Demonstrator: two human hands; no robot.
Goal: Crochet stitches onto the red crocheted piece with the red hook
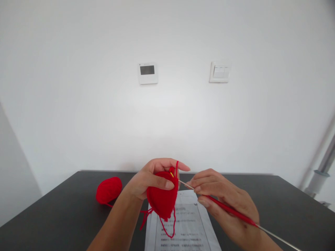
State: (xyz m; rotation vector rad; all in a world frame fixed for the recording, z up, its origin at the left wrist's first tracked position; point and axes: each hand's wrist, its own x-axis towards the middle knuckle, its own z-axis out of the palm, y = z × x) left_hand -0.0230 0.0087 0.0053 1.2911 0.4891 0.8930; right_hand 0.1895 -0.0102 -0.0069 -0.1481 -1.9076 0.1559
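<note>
My left hand [154, 177] pinches a red crocheted piece [162, 198], its thumb across the front and its index finger stretched to the right with red yarn running over it. A small yellow marker [172, 174] sits at the piece's top edge. My right hand [222, 198] is closed round the red handle of a long crochet hook [230, 210]. The hook's metal tip reaches the upper right edge of the piece; whether it is inside a stitch cannot be made out. Loose red yarn hangs below the piece.
A red yarn ball [109, 190] lies on the dark table [65, 212] at the left. Printed paper [183, 223] lies under the hands. Behind the table is a white wall with a thermostat [148, 73] and a switch [219, 72]; a pipe stands at the right.
</note>
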